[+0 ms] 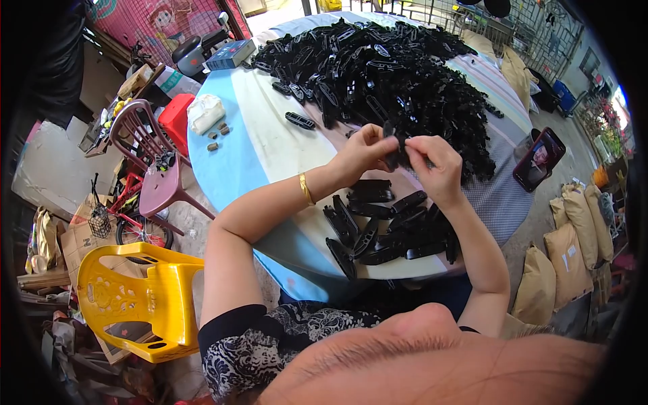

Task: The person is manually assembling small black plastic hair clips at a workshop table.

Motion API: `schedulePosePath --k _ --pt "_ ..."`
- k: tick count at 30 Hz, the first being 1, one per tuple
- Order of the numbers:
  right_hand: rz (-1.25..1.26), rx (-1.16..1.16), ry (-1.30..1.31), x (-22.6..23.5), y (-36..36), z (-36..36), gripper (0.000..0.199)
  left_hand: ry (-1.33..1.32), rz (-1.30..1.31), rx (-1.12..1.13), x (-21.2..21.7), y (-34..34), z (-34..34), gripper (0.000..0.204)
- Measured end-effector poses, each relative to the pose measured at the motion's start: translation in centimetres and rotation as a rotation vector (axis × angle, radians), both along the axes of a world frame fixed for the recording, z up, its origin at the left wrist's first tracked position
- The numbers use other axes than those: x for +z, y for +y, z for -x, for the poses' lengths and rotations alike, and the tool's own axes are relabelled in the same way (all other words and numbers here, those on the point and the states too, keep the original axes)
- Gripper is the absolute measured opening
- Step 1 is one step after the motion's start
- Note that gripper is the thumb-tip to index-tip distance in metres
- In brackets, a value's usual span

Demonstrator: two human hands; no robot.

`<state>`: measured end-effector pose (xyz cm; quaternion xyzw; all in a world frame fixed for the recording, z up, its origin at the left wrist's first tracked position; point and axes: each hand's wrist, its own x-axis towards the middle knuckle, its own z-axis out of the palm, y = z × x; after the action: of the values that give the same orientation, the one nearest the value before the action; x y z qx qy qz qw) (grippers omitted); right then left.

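Head view: left hand (364,152) and right hand (435,162) both pinching closed on one black plastic part (395,145), meeting above round table (250,135). Big heap of parts (385,67) lying behind hands; small pile (385,229) lying nearer table's front edge. Phone (538,159) leaning at table's right edge.

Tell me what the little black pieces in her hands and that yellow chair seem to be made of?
The black piece pinched between the left hand and right hand looks like moulded plastic: uniform black with a dull sheen, like the pile behind. The yellow chair also looks like moulded plastic, glossy, one colour throughout, with cut-out patterns.
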<state>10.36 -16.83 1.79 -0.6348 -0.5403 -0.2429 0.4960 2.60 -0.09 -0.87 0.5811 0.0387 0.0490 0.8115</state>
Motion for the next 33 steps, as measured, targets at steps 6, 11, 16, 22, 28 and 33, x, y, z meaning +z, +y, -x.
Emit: schedulePosePath --k 6,11,16,22,28,33 --pt "0.006 0.092 -0.102 0.9 -0.7 -0.9 0.017 0.139 0.155 -0.248 0.8 1.8 0.1 0.029" --pt "0.115 0.104 -0.249 0.6 -0.6 -0.3 0.023 0.207 0.059 -0.326 1.1 1.7 0.4 0.03" --pt "0.192 0.068 -0.372 0.4 -1.0 -0.6 0.024 0.217 -0.163 -0.374 2.5 1.8 0.8 0.032" --pt "0.165 0.044 0.014 0.0 0.0 0.2 0.02 -0.054 -0.562 -0.176 2.2 1.9 1.5 0.031" --pt "0.391 0.051 0.077 -0.8 -1.0 -1.0 0.026 -0.241 -1.024 0.037 3.4 -0.1 2.5 0.029" --pt "0.504 0.613 1.03 0.3 -2.3 -3.9 0.018 -0.409 -1.102 -0.243 3.7 -0.5 3.5 0.032"
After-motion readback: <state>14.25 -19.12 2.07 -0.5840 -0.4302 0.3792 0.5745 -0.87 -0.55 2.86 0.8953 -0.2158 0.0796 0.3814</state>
